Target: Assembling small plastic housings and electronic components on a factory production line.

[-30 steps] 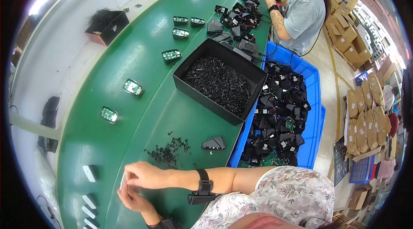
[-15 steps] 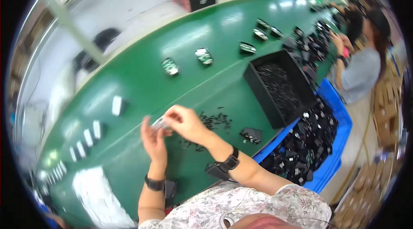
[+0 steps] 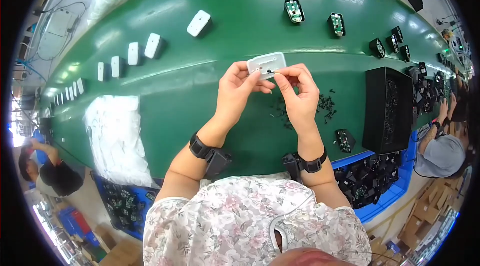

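My left hand [image 3: 233, 90] grips a white plastic cover [image 3: 274, 59] by its left and lower edge, thumb on its inner face. The cover is tilted so that its hollow side, with small posts and holes, shows. Between thumb and forefinger, my right hand [image 3: 300, 95] pinches a small black part [image 3: 270, 71] against the cover's lower middle. Whether that part is seated cannot be made out. Just right of and below my hands, loose small black parts [image 3: 326, 105] lie scattered on the green table [image 3: 250, 141].
White-topped cases [image 3: 199, 23] form a row leftward. Black housings with circuit boards [image 3: 294, 11] stand at the far right. A black box [image 3: 372, 111] of small parts sits right, above a blue bin [image 3: 372, 211]. White bags [image 3: 112, 131] lie left. Co-workers [image 3: 442, 153] are at both sides.
The view has swung left, bringing the row of white-topped cases more fully in. The white cover now shows its inner face plainly, with the black part in my right fingers against it.
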Demonstrator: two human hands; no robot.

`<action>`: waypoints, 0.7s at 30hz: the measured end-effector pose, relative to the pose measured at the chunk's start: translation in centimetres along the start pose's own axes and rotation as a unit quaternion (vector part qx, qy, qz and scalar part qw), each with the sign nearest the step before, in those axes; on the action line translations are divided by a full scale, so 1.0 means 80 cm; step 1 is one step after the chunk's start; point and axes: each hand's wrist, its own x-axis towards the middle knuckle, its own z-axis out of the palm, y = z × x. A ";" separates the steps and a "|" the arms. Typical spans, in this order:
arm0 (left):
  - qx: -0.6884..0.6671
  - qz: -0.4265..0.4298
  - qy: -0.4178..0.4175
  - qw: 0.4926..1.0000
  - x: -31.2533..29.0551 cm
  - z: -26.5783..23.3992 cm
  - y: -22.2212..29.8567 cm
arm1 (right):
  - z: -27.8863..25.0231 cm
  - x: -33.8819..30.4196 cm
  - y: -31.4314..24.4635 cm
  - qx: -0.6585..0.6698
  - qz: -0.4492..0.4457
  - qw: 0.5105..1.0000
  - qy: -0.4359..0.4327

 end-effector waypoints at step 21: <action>0.174 0.144 -0.007 0.974 -0.019 -0.002 -0.010 | 0.001 0.003 0.007 0.015 0.105 0.992 -0.070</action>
